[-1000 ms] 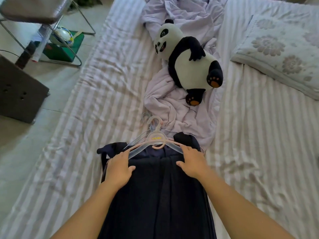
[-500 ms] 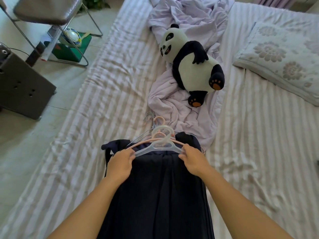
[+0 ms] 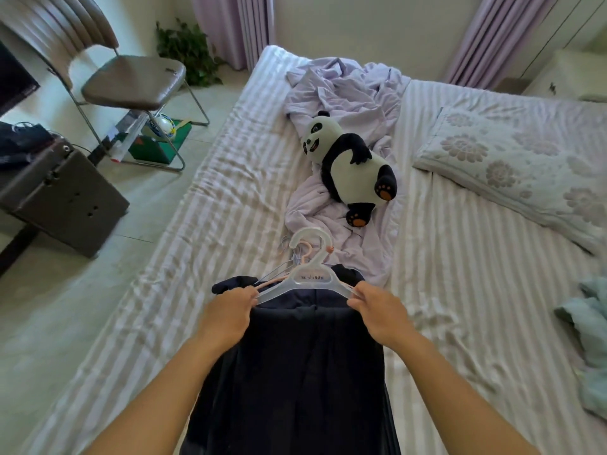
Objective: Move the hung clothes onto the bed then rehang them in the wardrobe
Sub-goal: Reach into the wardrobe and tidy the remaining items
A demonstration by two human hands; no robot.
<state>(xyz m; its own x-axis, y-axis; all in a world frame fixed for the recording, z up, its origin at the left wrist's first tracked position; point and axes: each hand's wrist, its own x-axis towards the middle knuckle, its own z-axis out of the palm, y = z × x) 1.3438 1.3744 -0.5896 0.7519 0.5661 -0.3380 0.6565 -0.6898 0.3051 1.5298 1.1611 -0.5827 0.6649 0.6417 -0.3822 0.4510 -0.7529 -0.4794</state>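
Hands at centre: left hand (image 3: 226,315) and right hand (image 3: 381,310) each w/ fingers curled, pinching opposite ends of a translucent white hanger (image 3: 310,279). Dark navy garment (image 3: 295,372) hangs from it, lower part draped on striped bed (image 3: 203,224). Pink hanger (image 3: 305,249) plus thin wire ones lie just behind. Panda plush (image 3: 349,169) on lilac sheet (image 3: 341,93) beyond; floral pillow (image 3: 512,169) at right, chair (image 3: 131,83) at left.

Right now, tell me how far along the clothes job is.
Done: dark clothes lie on the bed, with more hangers under the top one. In hand: the left hand and right hand grip the ends of a clear hanger bearing a dark garment. Left: rehanging; no wardrobe is in view.
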